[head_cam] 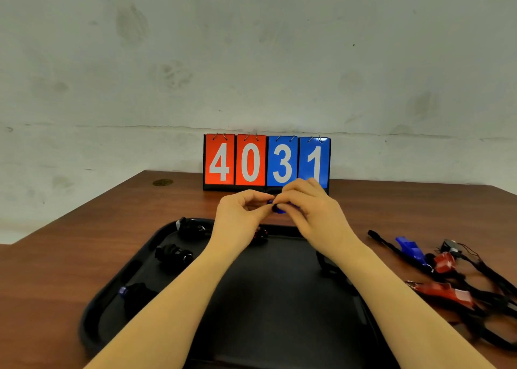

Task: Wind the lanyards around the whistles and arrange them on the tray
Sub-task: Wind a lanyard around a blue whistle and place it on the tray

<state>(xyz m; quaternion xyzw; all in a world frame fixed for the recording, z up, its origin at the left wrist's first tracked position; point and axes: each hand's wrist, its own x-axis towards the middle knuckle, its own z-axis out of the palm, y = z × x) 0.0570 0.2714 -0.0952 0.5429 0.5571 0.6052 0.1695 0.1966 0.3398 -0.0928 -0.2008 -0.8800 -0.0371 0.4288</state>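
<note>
Both hands are raised above the far edge of the black tray [274, 312]. Between them is a blue whistle [279, 208] wrapped in black lanyard. My left hand [240, 215] pinches its left end, and my right hand [310, 209] curls its fingers over it, hiding most of it. Three wound whistles lie along the tray's left side: one at the far corner [193, 227], one in the middle [173, 254], one with a blue tip nearer me [137, 296]. A red wound whistle [261, 233] shows just beyond my left wrist.
Loose whistles with unwound black lanyards lie on the wooden table right of the tray: a blue one [409, 248], a red one [444, 261] and a longer red one [447, 294]. A flip scoreboard [265, 161] reading 4031 stands at the back against the wall.
</note>
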